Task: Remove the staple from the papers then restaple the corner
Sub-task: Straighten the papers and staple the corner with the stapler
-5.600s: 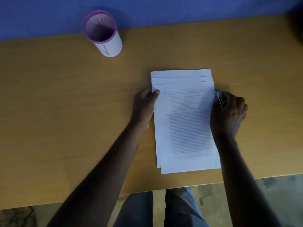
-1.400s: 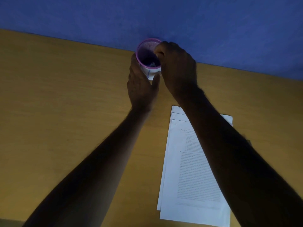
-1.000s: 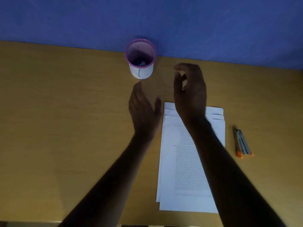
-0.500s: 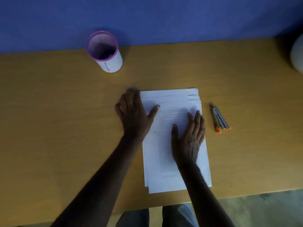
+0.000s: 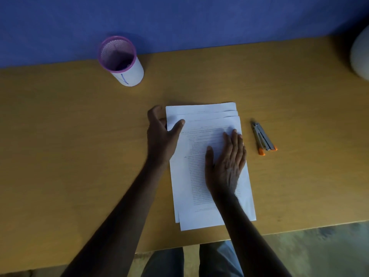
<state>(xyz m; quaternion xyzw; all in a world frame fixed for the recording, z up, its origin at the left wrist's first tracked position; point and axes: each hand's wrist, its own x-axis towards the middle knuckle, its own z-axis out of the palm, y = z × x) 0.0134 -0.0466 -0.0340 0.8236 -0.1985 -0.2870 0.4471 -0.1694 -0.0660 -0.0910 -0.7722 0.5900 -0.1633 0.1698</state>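
Blue wall (image 5: 179, 23) runs along the back. Wooden table (image 5: 69, 136) below it, yellow-brown, its near edge giving way to floor and the person's knees.

Papers (image 5: 201, 218): white printed sheets lying flat near the middle of the table, long side running away from the viewer. Sheets fanned, so three top edges show stepped one behind another at the far end, and a second edge peeks out at the near left corner. Any staple is too small to make out.

Left hand (image 5: 161, 136) at the papers' far left corner, thumb lying on the top sheet, fingers curled round the left edge, gripping that corner. Right hand (image 5: 227, 164) flat on the top sheet, right of centre, fingers straight and slightly spread, palm pressing down.

Cup (image 5: 121, 60): white body, pink mesh rim, standing at the table's back edge, well apart from the papers to the far left. Something small and dark inside; cannot tell what.

Stapler (image 5: 262, 139): slim, metal, orange-tipped, lying on the table just beside the papers' right edge, untouched by either hand.
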